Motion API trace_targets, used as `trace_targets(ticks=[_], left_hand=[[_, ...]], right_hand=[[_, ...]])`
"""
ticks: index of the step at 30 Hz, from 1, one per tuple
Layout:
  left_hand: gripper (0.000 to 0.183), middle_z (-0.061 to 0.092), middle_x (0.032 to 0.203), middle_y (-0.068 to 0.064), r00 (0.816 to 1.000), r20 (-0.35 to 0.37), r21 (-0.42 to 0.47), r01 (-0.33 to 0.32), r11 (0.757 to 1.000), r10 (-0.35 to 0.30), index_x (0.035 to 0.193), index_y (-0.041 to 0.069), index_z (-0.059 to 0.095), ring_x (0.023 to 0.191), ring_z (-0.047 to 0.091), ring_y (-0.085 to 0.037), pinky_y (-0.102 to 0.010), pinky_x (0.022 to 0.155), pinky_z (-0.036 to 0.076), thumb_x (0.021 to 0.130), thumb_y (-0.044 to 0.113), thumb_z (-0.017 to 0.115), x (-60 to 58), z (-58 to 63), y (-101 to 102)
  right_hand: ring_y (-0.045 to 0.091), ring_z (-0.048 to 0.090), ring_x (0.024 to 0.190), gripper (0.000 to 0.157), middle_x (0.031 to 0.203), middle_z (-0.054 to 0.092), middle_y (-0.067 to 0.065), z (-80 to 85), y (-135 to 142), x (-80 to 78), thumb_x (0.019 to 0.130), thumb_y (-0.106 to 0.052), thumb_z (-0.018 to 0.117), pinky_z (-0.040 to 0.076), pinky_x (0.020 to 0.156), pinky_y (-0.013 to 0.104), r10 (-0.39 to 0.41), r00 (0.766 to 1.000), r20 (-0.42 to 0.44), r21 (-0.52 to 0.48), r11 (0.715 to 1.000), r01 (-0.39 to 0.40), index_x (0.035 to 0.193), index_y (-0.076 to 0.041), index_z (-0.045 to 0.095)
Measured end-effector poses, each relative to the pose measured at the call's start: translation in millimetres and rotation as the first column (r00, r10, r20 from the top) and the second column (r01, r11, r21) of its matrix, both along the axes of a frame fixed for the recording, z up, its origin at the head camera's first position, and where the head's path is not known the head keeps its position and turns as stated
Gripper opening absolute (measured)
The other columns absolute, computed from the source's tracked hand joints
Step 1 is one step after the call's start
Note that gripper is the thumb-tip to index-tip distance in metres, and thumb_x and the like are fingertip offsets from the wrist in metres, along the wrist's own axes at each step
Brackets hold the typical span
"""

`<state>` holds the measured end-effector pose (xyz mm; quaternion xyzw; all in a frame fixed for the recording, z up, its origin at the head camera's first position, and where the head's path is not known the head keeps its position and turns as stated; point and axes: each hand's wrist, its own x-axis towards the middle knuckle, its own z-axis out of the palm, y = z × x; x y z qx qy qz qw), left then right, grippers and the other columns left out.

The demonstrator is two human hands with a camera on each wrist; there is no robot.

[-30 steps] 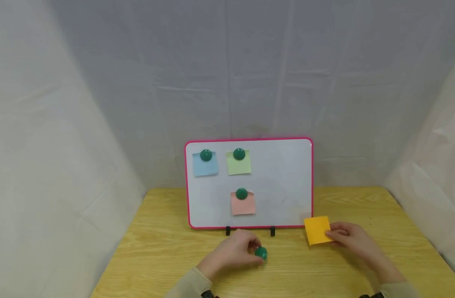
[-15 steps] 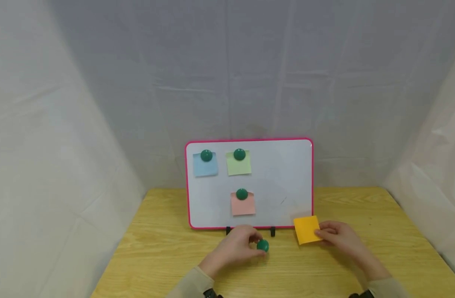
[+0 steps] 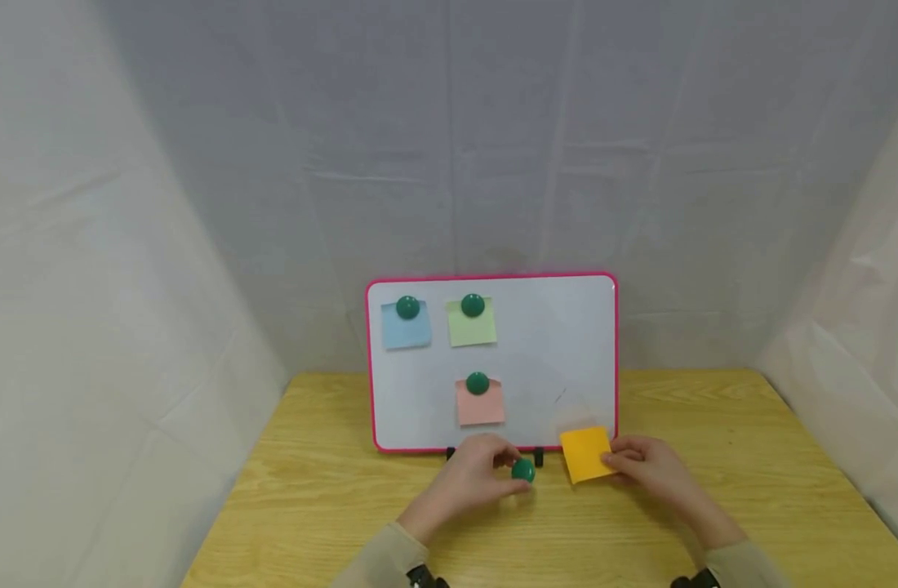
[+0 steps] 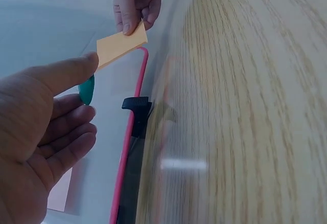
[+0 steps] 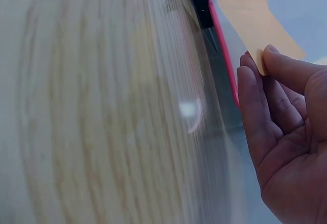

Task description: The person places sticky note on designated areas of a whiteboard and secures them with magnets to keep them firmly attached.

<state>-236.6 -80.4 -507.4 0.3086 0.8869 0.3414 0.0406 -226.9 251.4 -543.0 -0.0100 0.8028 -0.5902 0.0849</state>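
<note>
My left hand [image 3: 478, 472] pinches a round green magnet [image 3: 523, 470] between thumb and fingers, in front of the whiteboard's lower edge. In the left wrist view the magnet [image 4: 87, 90] shows edge-on below the thumb tip. An orange sticky note [image 3: 586, 455] is pinched at its right edge by my right hand [image 3: 651, 467], in front of the board's lower right corner. The right wrist view has this note [image 5: 258, 22] slanting up from thumb and fingertips. Behind both hands stands the pink-framed whiteboard [image 3: 544, 351].
Green magnets hold a blue note [image 3: 406, 331], a green note [image 3: 473, 331] and a pink note [image 3: 481, 408] on the board. Black feet [image 3: 539, 457] support it on the wooden table [image 3: 309, 490]. Pale sheeting [image 3: 449, 139] hangs behind and at both sides.
The right hand has carried the orange note leftward, closer to the left hand. My left hand, with the magnet, has risen slightly toward the board. The notes on the board have stayed put.
</note>
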Motion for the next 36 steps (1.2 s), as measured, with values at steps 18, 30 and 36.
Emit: trace_targets(ticks=[18, 30, 36], left_hand=[[0.034, 0.073, 0.101, 0.011, 0.999, -0.035, 0.012, -0.023, 1.000, 0.023, 0.112, 0.013, 0.079, 0.093, 0.068, -0.012, -0.021, 0.082, 0.054, 0.088, 0.034, 0.092, 0.2, 5.4, 8], [0.031, 0.072, 0.100, 0.012, 0.998, -0.056, 0.051, -0.017, 0.999, 0.020, 0.110, 0.013, 0.079, 0.090, 0.064, -0.007, -0.021, 0.082, 0.054, 0.089, 0.033, 0.091, -0.5, 9.7, 15], [0.031, 0.072, 0.100, 0.012, 0.999, -0.046, 0.075, -0.021, 0.997, 0.025, 0.110, 0.012, 0.080, 0.091, 0.064, -0.005, -0.021, 0.084, 0.055, 0.090, 0.034, 0.090, -2.8, 10.8, 20]], right_hand=[[0.022, 0.072, 0.092, 0.039, 0.107, 0.075, 0.015, 4.8, -23, -7.6, 0.104, -0.015, 0.072, 0.063, 0.079, 0.033, -0.067, 0.998, 0.011, -0.035, 0.997, 0.068, 0.126, 0.016, 0.062], [0.024, 0.073, 0.092, 0.039, 0.106, 0.076, 0.015, 6.0, -33, -14.0, 0.104, -0.016, 0.073, 0.064, 0.080, 0.036, -0.079, 0.997, -0.017, -0.049, 0.996, 0.078, 0.124, 0.016, 0.062], [0.025, 0.073, 0.095, 0.041, 0.109, 0.075, 0.017, 6.2, -38, -16.4, 0.103, -0.018, 0.075, 0.064, 0.081, 0.036, -0.105, 0.994, 0.009, -0.045, 0.993, 0.105, 0.125, 0.014, 0.063]])
